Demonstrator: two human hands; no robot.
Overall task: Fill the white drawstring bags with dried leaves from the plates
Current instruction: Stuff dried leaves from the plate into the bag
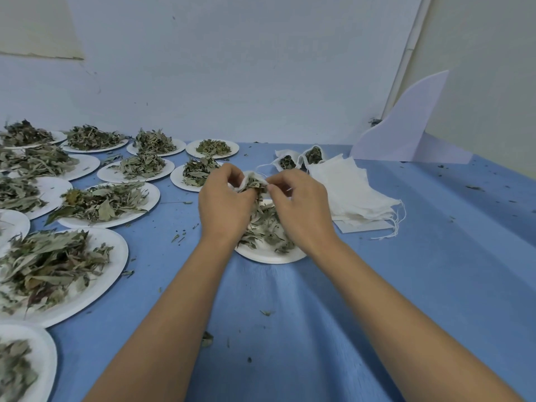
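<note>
My left hand [224, 200] grips the rim of a small white drawstring bag [250, 181] with dried leaves showing in its mouth. My right hand [300, 204] pinches the bag's other side with thumb and fingertips. Both hands hover over a white plate [269, 256] that bears a heap of dried leaves [265, 227]. Two filled bags [300, 159] stand behind, next to a pile of flat white bags [352, 192] with loose strings.
Several white plates heaped with dried leaves [101, 203] cover the left of the blue tablecloth [435, 256]. A white curved board [406, 126] leans against the wall at the back right. Leaf crumbs lie scattered on the cloth.
</note>
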